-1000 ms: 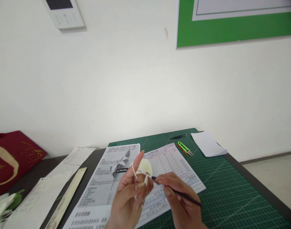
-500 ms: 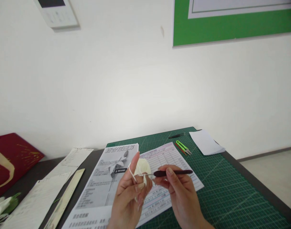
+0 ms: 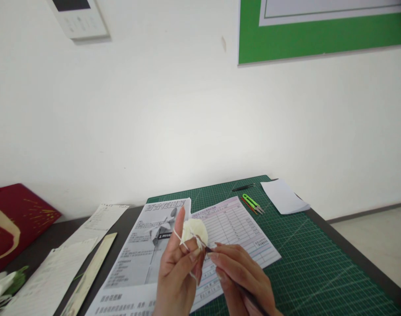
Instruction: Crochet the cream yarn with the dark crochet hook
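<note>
My left hand [image 3: 178, 267] is raised over the papers with its index finger pointing up and white yarn [image 3: 177, 237] looped round that finger. Its thumb and other fingers pinch a small cream crocheted piece [image 3: 194, 229]. My right hand [image 3: 241, 276] is closed round a thin dark crochet hook [image 3: 209, 250], whose tip reaches into the piece at my left fingertips. Both hands hover above a printed form [image 3: 235, 228] lying on the green cutting mat [image 3: 319, 263].
A black-and-white instruction sheet [image 3: 144, 250] lies to the left of the form. Green thread snips [image 3: 252, 202], a dark pen [image 3: 243, 187] and a white paper [image 3: 284, 197] sit at the mat's far end. A ruler [image 3: 88, 274], more papers and a red bag [image 3: 12, 219] lie left.
My right hand has swung the hook from lying level, handle to the right, down to a slant with the handle toward me. The tip stays at the piece. My left hand has barely moved.
</note>
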Motion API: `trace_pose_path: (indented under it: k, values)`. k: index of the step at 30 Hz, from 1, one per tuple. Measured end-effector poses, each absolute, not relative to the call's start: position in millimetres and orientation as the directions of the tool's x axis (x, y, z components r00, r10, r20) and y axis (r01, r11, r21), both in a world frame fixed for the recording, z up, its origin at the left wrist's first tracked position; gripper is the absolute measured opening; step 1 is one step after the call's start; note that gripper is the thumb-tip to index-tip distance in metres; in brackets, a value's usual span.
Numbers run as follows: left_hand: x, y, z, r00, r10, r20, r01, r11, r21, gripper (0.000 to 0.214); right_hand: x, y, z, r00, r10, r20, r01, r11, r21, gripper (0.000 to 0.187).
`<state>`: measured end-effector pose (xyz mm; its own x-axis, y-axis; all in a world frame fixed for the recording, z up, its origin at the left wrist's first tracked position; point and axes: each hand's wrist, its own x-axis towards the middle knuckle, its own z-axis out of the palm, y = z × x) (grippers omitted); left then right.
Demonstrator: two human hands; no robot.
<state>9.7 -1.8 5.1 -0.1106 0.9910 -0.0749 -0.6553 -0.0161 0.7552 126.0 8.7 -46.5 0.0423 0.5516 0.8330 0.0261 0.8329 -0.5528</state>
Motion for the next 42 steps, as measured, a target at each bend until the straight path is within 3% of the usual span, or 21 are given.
trace_pose_path:
  k: [3, 7, 11, 17, 26, 34, 42]
  values:
    - [6.0, 0.0, 2.3, -0.043, 0.998, -0.048, -0.651, 0.008, 0.759, 0.065, 128.6, 6.4, -43.4, 0.053, 0.701, 0.712, -0.15, 0.71, -0.688, 0.036]
    - [0.6, 4.0, 2.1, 0.079, 0.997, -0.021, -0.69, 0.07, 0.72, 0.065, 128.3, 9.3, -39.2, 0.045, 0.922, 0.384, -0.469, 0.359, -0.807, 0.017]
    - [-2.5, 8.2, 2.0, 0.201, 0.98, -0.008, -0.747, 0.158, 0.646, 0.061, 123.1, 16.6, -37.3, -0.05, 0.987, 0.151, -0.726, 0.068, -0.685, 0.011]
    - [-4.2, 12.3, -3.9, 0.377, 0.919, 0.115, -0.791, 0.255, 0.556, 0.059, 123.8, 19.6, -28.5, -0.2, 0.976, 0.083, -0.807, -0.116, -0.579, 0.016]
    - [-6.2, 8.7, -11.9, 0.494, 0.856, 0.149, -0.786, 0.367, 0.498, 0.062, 130.1, 17.8, -24.6, -0.204, 0.971, 0.123, -0.793, -0.09, -0.602, 0.019]
    - [-7.1, 8.5, -13.6, 0.542, 0.832, 0.122, -0.751, 0.414, 0.515, 0.06, 139.2, 15.5, -21.4, -0.176, 0.948, 0.264, -0.722, 0.058, -0.69, 0.022]
    - [-8.0, 9.4, -12.0, 0.557, 0.821, 0.126, -0.731, 0.412, 0.544, 0.057, 140.4, 11.1, -23.9, -0.131, 0.945, 0.301, -0.653, 0.147, -0.743, 0.024]
